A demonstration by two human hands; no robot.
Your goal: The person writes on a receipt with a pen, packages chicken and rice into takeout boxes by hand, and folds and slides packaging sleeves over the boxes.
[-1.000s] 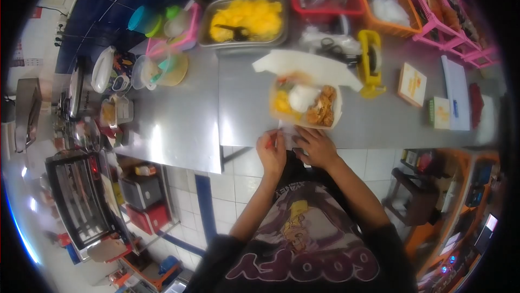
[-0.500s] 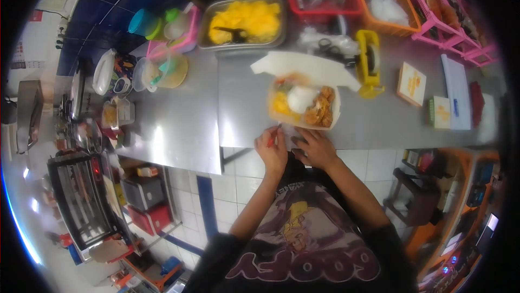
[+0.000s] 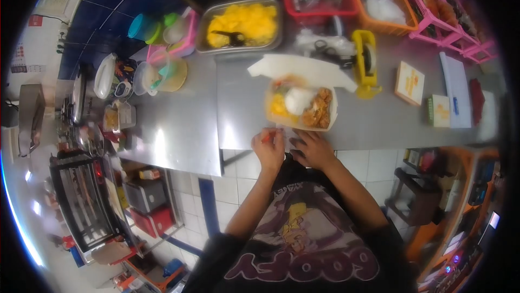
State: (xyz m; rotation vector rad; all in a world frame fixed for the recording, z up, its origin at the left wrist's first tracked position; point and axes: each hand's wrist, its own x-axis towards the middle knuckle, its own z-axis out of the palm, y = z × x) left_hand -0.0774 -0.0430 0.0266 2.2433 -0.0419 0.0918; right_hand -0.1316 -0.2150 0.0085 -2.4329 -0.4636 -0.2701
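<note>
Red object [image 3: 268, 138] is pinched in left hand [image 3: 270, 152], right hand [image 3: 314, 149] spread, food box [image 3: 334, 107] beyond.

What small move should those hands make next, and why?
I'd suggest pressing the right hand lightly to steady the pale slip: its fingers seem spread over one side, near the edge of the counter, while the left hand pinches a small red item beside it.

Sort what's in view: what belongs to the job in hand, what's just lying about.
In the job, apparently:
red pen-like item, in the left hand
pale slip, by the right hand
open food box

Lying about:
yellow tape dispenser
scissors
tray of yellow food
red basket
orange basket
</note>
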